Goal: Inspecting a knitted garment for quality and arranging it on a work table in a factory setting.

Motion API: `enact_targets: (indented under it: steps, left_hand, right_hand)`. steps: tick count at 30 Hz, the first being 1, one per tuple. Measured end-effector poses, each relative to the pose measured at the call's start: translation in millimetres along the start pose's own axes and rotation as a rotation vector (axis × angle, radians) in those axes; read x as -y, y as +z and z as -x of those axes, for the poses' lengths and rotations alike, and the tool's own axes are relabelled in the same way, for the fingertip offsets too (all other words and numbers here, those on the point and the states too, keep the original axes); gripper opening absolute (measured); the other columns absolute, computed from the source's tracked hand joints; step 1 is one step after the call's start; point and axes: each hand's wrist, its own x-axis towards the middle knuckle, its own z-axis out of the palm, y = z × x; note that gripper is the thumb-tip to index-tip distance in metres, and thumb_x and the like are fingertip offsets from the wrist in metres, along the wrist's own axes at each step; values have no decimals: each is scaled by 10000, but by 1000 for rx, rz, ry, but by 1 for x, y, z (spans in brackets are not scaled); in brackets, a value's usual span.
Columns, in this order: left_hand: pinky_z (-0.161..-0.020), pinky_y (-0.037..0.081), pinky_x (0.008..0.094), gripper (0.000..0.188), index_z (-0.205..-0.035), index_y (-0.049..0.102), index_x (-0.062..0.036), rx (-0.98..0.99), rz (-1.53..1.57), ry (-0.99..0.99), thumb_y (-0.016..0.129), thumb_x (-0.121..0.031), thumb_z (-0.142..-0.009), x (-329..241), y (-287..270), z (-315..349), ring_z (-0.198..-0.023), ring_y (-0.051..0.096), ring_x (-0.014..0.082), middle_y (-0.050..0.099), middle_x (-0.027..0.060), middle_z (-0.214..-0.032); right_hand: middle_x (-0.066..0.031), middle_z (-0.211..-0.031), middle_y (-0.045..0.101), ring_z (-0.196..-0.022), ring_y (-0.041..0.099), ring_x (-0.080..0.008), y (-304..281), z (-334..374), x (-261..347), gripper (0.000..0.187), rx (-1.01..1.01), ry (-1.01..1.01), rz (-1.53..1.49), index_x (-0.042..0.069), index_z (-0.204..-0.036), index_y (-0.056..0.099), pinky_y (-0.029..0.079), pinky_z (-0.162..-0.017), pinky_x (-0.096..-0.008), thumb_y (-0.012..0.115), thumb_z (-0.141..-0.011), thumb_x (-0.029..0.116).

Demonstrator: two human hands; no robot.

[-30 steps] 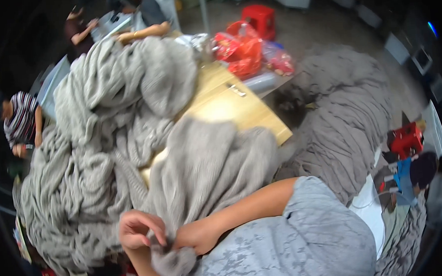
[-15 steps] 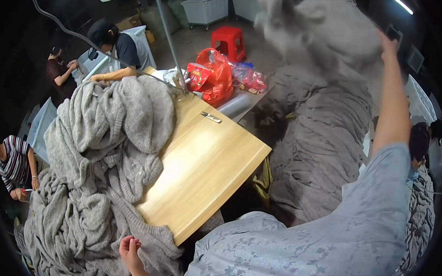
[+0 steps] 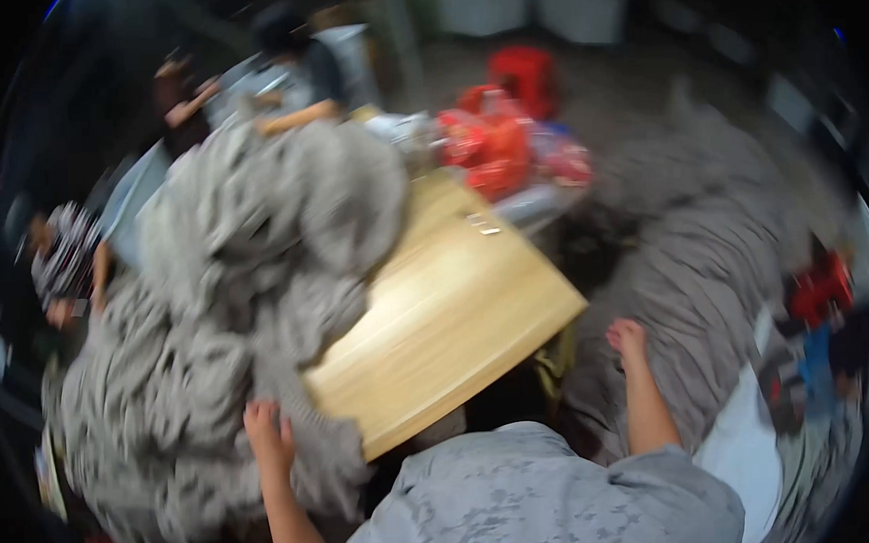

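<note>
A large heap of light grey knitted garments (image 3: pixel 193 353) covers the left part of a pale wooden table (image 3: pixel 446 310) and hangs down over its near side. My left hand (image 3: pixel 269 433) is over the lower part of this heap, thumb apart from the fingers, holding nothing that I can see. Whether it touches the knit cannot be told. My right hand (image 3: pixel 629 338) is beside the table's right corner, in front of a long pile of darker grey garments (image 3: pixel 694 258). Its fingers look bent but are smeared by motion, and no garment hangs from it.
Thread snips (image 3: pixel 482 224) lie near the table's far right edge. Beyond are red plastic bags (image 3: pixel 497 145) and a red stool (image 3: pixel 524 75). Co-workers (image 3: pixel 301 72) stand at tubs on the far left; another person (image 3: pixel 65 252) is at the left. Pale bins (image 3: pixel 578 10) stand at the back.
My right arm has come down from its raised, outstretched position. The grey garment that was in the air at the far right has dropped onto the pile. The view has shifted and blurred.
</note>
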Motion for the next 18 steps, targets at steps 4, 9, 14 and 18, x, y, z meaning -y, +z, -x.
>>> enact_targets:
  steps: [4, 9, 14, 18]
  left_hand:
    - [-981, 332, 448, 602, -1215, 481, -49, -159, -252, -169, 709, -198, -678, 35, 4, -20, -1204, 386, 373, 396, 214, -1311]
    - [-912, 407, 446, 787, -1333, 306, -111, -53, -210, -405, 732, -288, -694, 64, 17, -12, -1162, 415, 393, 294, 234, -1355]
    - [-804, 468, 440, 593, -1254, 412, -86, -300, -302, -284, 675, -223, -741, 60, -21, -45, -1006, 534, 384, 417, 202, -1263]
    - [-737, 478, 443, 253, -1002, 580, -56, -107, -165, -378, 574, -202, -795, 92, -11, -70, -848, 599, 345, 597, 215, -925]
  right_hand:
    - [-81, -844, 630, -685, 607, -164, -23, -30, -45, 210, 2, -215, 33, 15, -1010, 593, 481, -553, -251, 559, -855, 152]
    - [-63, -850, 629, -678, 577, -115, 10, -56, 18, 206, 47, -372, 116, 28, -1024, 593, 449, -543, -204, 517, -915, 185]
    - [-41, -835, 620, -686, 556, -80, 77, 15, 83, 198, 133, -404, 56, 15, -1022, 594, 432, -582, -181, 502, -922, 159]
    - [-34, -788, 599, -673, 545, -79, 136, 72, 97, 177, 381, -448, 56, 3, -976, 589, 439, -588, -201, 513, -914, 151]
